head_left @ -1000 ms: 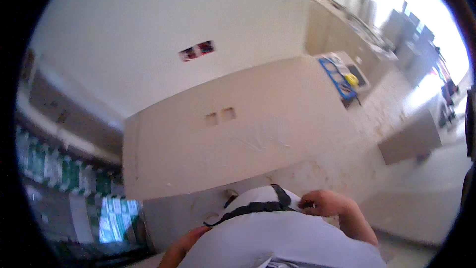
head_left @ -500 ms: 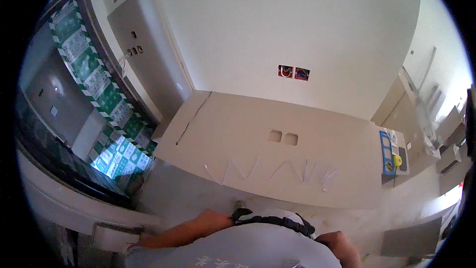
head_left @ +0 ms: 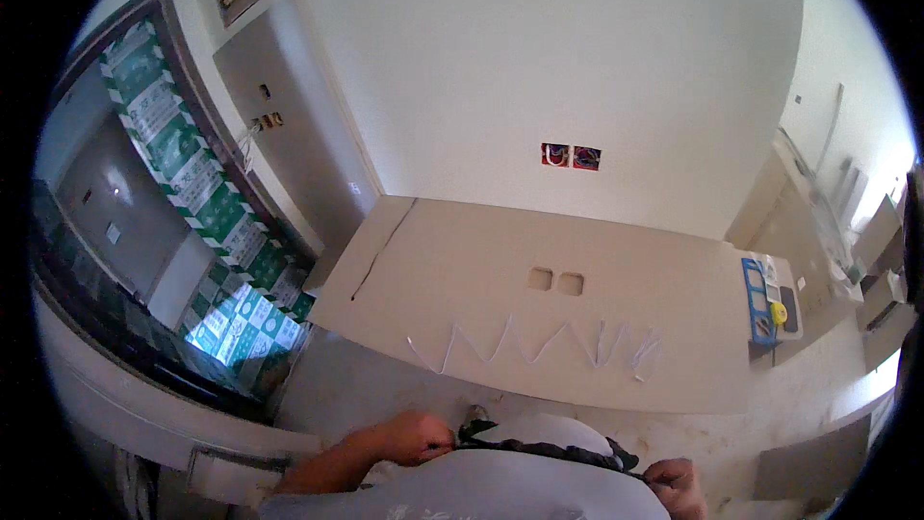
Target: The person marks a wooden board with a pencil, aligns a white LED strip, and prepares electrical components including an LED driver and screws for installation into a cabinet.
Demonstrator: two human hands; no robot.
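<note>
A dark, bunched waist strap (head_left: 563, 450) runs across the front of my body, over the grey shirt (head_left: 510, 481). My left hand (head_left: 416, 436) is closed in a fist at its left end, fingers curled by the waist. At the strap's other end, my right hand (head_left: 676, 483) is also closed, with its fingertips partly hidden. In front of me lies a wide beige panel (head_left: 462, 265) with two square cutouts and a dark line near its left side. Zigzag white beads of what looks like adhesive (head_left: 568, 337) run along its near part.
A white wall with two red socket boxes (head_left: 570, 156) rises beyond the panel. On the right, a blue frame-like tool (head_left: 758, 300) and a yellow tape measure (head_left: 779, 313) rest on a small surface. A doorway with green-and-white protective sheeting (head_left: 183, 164) stands at left.
The room has shifted slightly downward in view. Both hands stay at the waist, and the right hand shows more clearly at the strap's end. The panel looks unchanged.
</note>
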